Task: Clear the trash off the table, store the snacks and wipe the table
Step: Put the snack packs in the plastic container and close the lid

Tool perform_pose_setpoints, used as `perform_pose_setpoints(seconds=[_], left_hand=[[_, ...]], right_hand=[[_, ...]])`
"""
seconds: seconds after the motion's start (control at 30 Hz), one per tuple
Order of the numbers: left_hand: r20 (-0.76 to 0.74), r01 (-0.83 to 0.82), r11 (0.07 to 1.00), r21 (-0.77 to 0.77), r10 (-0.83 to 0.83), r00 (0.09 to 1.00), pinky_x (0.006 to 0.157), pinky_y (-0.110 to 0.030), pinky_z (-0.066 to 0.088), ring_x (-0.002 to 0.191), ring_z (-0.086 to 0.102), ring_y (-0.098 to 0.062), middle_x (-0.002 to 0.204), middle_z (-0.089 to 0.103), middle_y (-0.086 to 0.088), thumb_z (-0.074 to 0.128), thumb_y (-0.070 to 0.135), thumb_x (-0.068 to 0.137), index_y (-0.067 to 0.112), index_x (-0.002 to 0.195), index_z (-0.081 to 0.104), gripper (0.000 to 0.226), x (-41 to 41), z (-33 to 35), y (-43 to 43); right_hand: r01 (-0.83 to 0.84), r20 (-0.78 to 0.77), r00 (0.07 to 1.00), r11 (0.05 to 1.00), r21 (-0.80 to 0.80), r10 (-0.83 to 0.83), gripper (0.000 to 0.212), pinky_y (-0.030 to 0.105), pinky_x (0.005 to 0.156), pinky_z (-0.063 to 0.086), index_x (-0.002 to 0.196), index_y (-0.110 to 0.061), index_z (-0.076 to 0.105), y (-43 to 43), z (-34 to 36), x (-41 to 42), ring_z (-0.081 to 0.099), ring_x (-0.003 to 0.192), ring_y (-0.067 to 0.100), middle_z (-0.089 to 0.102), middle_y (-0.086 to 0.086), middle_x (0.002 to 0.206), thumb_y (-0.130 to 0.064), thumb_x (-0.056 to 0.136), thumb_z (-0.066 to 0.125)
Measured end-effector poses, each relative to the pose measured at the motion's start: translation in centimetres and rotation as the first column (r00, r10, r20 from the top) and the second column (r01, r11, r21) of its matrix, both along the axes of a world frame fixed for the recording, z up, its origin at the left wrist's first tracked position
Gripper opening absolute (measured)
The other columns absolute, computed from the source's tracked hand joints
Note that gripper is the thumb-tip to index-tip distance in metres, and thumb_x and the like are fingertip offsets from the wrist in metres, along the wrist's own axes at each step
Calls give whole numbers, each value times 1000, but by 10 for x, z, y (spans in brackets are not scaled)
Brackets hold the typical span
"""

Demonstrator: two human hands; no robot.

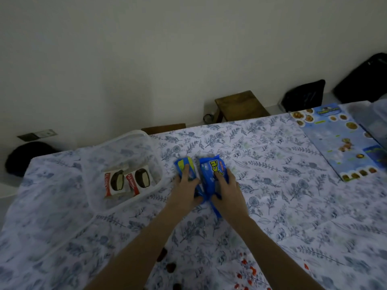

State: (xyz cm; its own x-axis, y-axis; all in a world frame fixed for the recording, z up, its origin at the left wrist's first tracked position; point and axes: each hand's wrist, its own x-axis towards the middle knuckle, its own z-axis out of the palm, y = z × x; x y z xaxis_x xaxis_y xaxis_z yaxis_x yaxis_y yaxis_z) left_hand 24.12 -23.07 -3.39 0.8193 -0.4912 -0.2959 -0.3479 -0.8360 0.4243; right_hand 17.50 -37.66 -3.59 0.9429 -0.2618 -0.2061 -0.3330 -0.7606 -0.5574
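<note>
Left hand [187,181] fingers curled over small blue packet [185,167], right hand [225,184] clamped on bigger blue packet [211,174] — both mid-table, just right of clear tub [144,143] holding two snack cakes [127,181]. Risk: slick wrappers slip during lift — crumbs [247,271] near edge scatter.

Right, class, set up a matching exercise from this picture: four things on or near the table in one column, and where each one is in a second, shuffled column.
Things:
1. Chocolate pie packs
2. Blue snack packs
3. Menu sheet
4. Stool

Places:
A. Behind the table, by the wall
B. Under the two hands, left hand and right hand, mid-table
C. Inside the clear tub
D. Flat on the cloth at the right

Pairs: 1-C, 2-B, 3-D, 4-A
</note>
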Motion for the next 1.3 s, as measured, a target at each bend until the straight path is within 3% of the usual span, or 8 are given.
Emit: perform_pose_setpoints(seconds=[0.27, 0.43, 0.53, 0.8, 0.93, 1.07, 1.17, 1.3], left_hand=[[45, -7, 930, -367, 25, 999, 115, -30, 30, 149, 9, -19, 162, -4, -3, 69, 35, 83, 23, 130, 55, 50, -10, 39, 10], [0, -117, 800, -589, 146, 989, 114, -20, 22, 147, 4, -2, 162, 9, 3, 61, 56, 78, 28, 127, 58, 57, -2, 79, 53], [19, -209, 749, -629, 283, 959, 111, -14, 25, 146, 17, -2, 160, 15, 6, 65, 48, 82, 29, 121, 61, 44, 4, 83, 95], [-57, -465, 743, -481, 503, 863, 106, -16, 24, 146, 21, -15, 159, 18, -2, 62, 26, 91, 20, 123, 59, 32, 21, 54, 203], [-28, -429, 792, -434, 465, 885, 97, -8, 29, 134, 38, -16, 153, 28, -7, 56, 23, 95, 16, 130, 55, 36, 23, 38, 216], [47, -328, 906, -267, 352, 935, 121, -35, 19, 149, 10, -32, 159, 13, -10, 50, 25, 97, 13, 147, 32, 54, 29, 23, 210], [150, -282, 958, -59, 287, 946, 123, -43, 8, 149, -6, -36, 161, -1, -17, 40, 34, 99, 9, 152, 14, 64, 27, 11, 204], [241, -212, 971, 111, 181, 954, 122, -48, 5, 148, -8, -37, 161, 1, -19, 7, 41, 91, 3, 152, 7, 72, 29, -6, 202]], right_hand=[[186, 142, 964, 953, 238, -223, 55, 38, 100, 40, 139, -14, 43, -3, 24, 2, 40, 130, 31, 34, 15, 146, -19, 87, 61], [134, 276, 929, 920, 368, -246, 51, 23, 98, 32, 138, -15, 46, 46, 59, 34, 41, 129, 21, 40, 10, 142, -19, 89, 61], [49, 327, 926, 922, 385, -186, 51, 4, 93, 29, 136, -17, 47, 91, 72, 52, 41, 126, 14, 40, 7, 142, -20, 87, 63], [-125, 332, 943, 931, 343, 5, 50, 11, 92, 35, 127, -11, 49, 195, 60, 70, 45, 117, 12, 47, 2, 128, -17, 81, 69], [-171, 275, 956, 955, 244, 101, 43, 22, 90, 40, 124, -6, 51, 212, 44, 80, 50, 112, 20, 50, 9, 125, -22, 86, 64], [-263, 54, 962, 961, -86, 268, 68, 42, 108, 34, 143, -4, 33, 214, 29, 84, 36, 133, 36, 33, 20, 148, -52, 96, 20], [-344, -10, 929, 853, -392, 370, 80, 51, 110, 26, 138, -3, 43, 210, 19, 88, 39, 134, 38, 40, 19, 146, -51, 95, -5], [-430, -151, 902, 823, -371, 403, 107, 43, 114, 24, 150, -8, 11, 207, 11, 94, 13, 145, 30, 13, 12, 158, -58, 70, -39]])
